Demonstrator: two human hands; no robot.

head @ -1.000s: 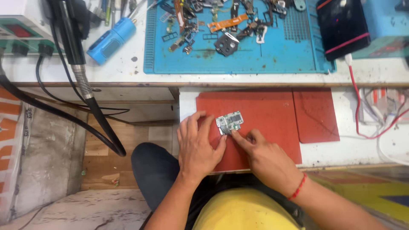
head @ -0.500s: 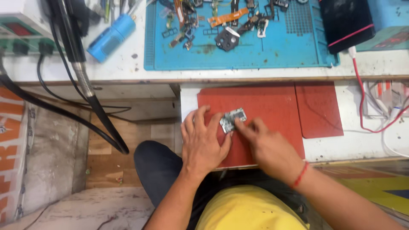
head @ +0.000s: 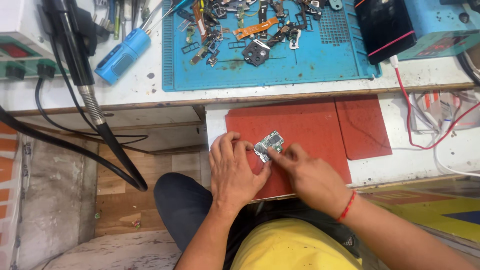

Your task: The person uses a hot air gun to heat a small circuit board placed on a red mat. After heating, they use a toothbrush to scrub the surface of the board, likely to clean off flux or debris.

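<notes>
A small green circuit board [head: 270, 143] lies on a red mat [head: 305, 127] on a pull-out shelf. My left hand [head: 232, 170] rests flat on the mat with its fingertips against the board's left edge. My right hand [head: 307, 175] reaches in from the right, the index finger pressing on the board's lower part. A red thread band [head: 346, 207] circles the right wrist. Neither hand has lifted the board.
A blue work mat [head: 280, 65] on the bench above holds several small phone parts and flex cables. A blue-handled tool [head: 122, 55], a black hot-air hose [head: 95, 115], a black phone [head: 385, 25] and red and white cables [head: 425, 125] lie around.
The view has shifted slightly. Both hands stay on the board; the right index finger has moved a little along it.
</notes>
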